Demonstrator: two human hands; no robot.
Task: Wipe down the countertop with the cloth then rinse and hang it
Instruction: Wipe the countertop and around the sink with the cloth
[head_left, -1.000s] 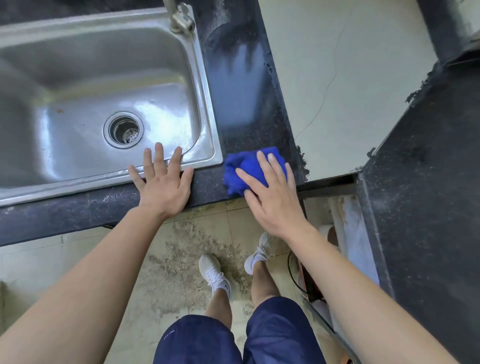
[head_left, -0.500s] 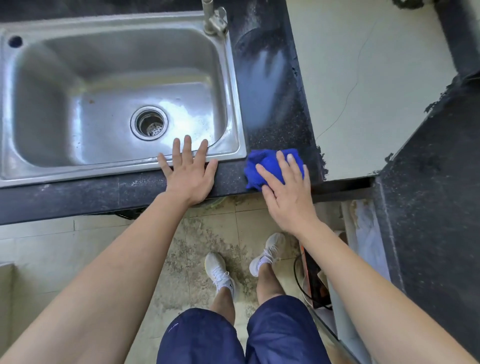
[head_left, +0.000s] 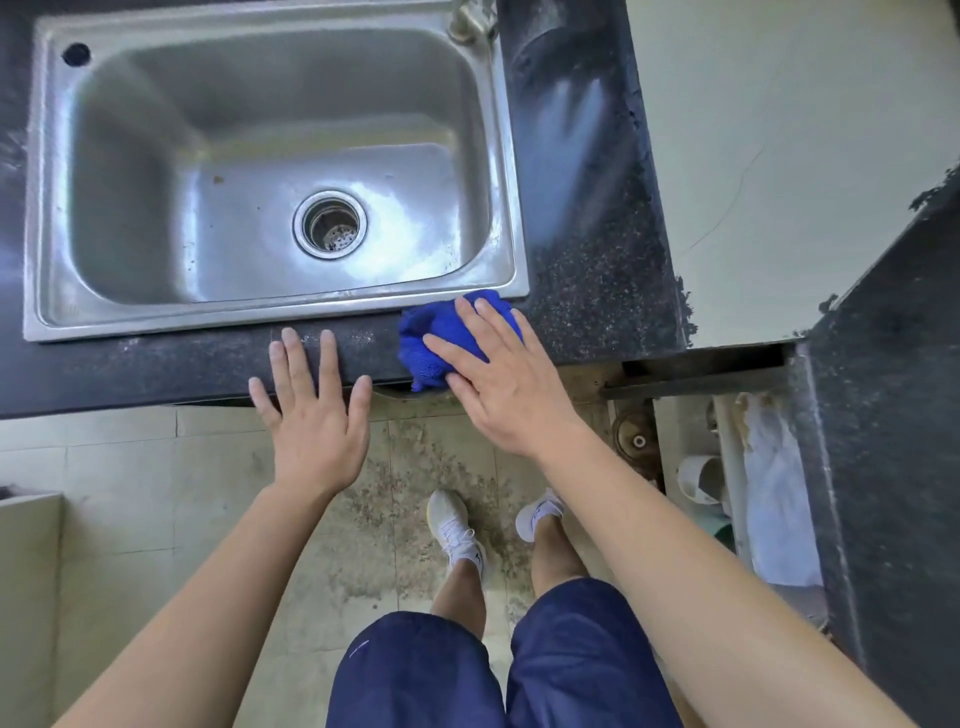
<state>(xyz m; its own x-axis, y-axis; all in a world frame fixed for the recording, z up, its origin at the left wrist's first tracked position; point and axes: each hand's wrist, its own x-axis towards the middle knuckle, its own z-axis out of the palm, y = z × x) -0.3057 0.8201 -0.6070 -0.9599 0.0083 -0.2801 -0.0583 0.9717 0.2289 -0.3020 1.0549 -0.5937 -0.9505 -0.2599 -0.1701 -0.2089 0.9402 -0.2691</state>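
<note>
Wiping looks to be mid-way: the right hand (head_left: 506, 384) presses the blue cloth (head_left: 431, 338) flat under straight fingers (head_left: 470, 325) on the table (head_left: 587, 260) front strip, touching the sink (head_left: 260, 314) corner. The left hand (head_left: 311, 415), spread and holding nothing, rests just left of those fingers. Rinsing and hanging remain undone.

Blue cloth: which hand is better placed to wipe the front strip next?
Right. The right hand lies flat on the cloth by the sink corner; the left hand rests empty on the countertop edge, apart from it.
</note>
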